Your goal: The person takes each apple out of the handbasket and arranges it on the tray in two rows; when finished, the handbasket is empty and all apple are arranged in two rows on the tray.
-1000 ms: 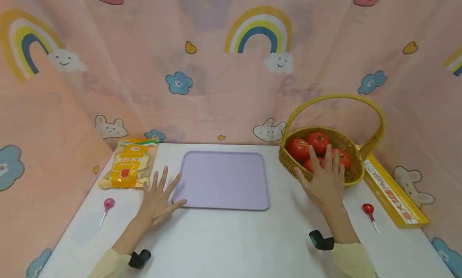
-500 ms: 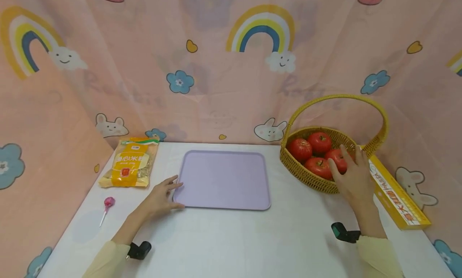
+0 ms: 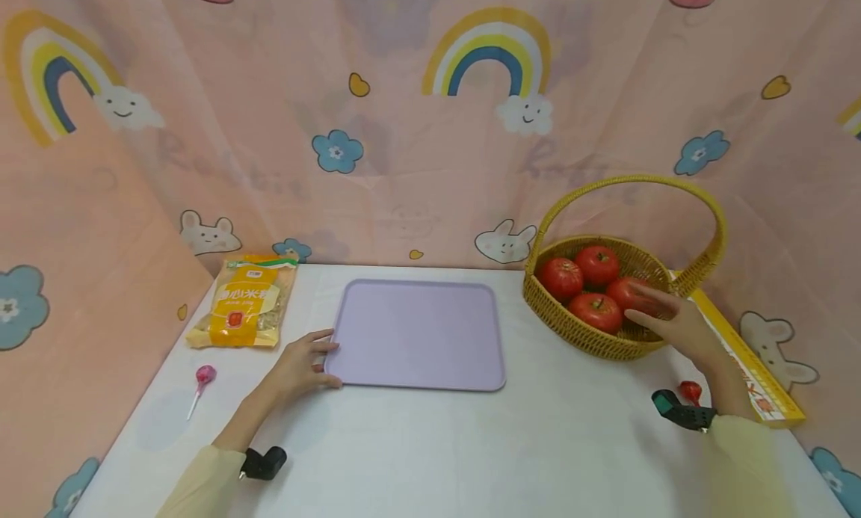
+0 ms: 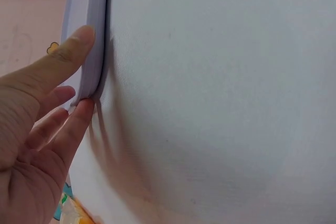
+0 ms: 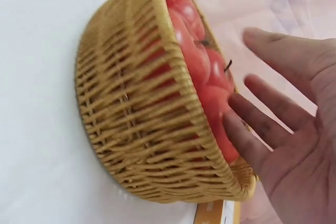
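Observation:
My left hand (image 3: 299,365) holds the near left corner of a flat lilac tray (image 3: 417,335), its thumb against the front side and its bent fingers at the left side. In the left wrist view the thumb lies along the tray's outer wall (image 4: 94,51). At the right, my right hand (image 3: 686,327) hovers over the rim of a yellow wicker basket (image 3: 592,338) with its fingers spread, close to a red apple (image 3: 625,292). Several red apples (image 3: 596,312) lie in the basket. Whether the fingertips touch fruit, I cannot tell.
A yellow food bag (image 3: 244,305) and a pink lollipop (image 3: 205,374) lie on the left. A red lollipop (image 3: 690,390) and a yellow pasta box (image 3: 773,402) lie at the right, partly behind the right arm. The basket's tall handle (image 3: 632,179) arches over it.
My right hand has moved right, from above the apples to the basket's right side, and turned inward. My left hand's spread fingers have come together around the tray's corner.

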`<action>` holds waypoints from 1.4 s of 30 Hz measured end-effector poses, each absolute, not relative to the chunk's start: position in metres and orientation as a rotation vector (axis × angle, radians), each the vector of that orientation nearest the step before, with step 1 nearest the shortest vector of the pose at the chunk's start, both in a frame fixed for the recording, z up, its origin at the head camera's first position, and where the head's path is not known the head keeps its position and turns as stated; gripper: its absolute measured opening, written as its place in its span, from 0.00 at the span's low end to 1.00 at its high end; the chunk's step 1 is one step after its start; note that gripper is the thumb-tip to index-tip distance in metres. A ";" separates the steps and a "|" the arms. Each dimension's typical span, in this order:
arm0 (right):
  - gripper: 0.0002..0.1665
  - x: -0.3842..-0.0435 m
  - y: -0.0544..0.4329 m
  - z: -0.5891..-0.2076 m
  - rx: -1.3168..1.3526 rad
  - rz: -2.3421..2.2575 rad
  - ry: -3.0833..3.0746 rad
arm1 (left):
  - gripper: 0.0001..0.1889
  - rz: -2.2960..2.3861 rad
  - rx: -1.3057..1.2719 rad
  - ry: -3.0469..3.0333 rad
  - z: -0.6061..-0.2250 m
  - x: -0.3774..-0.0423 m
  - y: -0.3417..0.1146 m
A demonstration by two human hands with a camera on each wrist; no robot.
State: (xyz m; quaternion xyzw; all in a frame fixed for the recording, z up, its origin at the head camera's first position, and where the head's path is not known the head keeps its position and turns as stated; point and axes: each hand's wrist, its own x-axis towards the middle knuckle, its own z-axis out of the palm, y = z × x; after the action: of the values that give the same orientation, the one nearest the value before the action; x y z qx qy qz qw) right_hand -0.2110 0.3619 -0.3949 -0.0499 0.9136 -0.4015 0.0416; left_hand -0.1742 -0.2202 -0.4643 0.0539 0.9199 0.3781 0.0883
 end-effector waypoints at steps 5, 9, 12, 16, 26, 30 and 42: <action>0.40 -0.220 0.374 -0.398 -0.172 -1.255 2.612 | 0.37 1.158 0.114 2.719 -0.467 -0.176 -0.220; 0.40 -0.227 0.378 -0.402 -0.194 -1.218 2.555 | 0.38 1.190 0.071 2.706 -0.468 -0.175 -0.219; 0.39 -0.233 0.379 -0.404 -0.274 -1.168 2.559 | 0.37 1.210 0.051 2.692 -0.467 -0.173 -0.219; 0.39 -0.239 0.378 -0.405 -0.351 -1.115 2.567 | 0.34 1.224 0.053 2.679 -0.467 -0.172 -0.219; 0.42 -0.251 0.361 -0.413 -0.432 -1.103 2.564 | 0.34 1.250 0.030 2.689 -0.469 -0.170 -0.223; 0.44 -0.256 0.360 -0.417 -0.427 -1.241 2.428 | 0.33 1.273 0.031 2.679 -0.471 -0.170 -0.224; 0.45 -0.260 0.364 -0.420 -0.420 -1.193 2.427 | 0.34 1.317 0.021 2.664 -0.472 -0.173 -0.223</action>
State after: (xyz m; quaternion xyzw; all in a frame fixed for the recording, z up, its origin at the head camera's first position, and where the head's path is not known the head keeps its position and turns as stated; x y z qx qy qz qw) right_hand -0.2598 0.3638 -0.4203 -0.1503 0.8687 -0.4270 0.2010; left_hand -0.1727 -0.2226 -0.4716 0.0069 0.8933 0.4414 0.0848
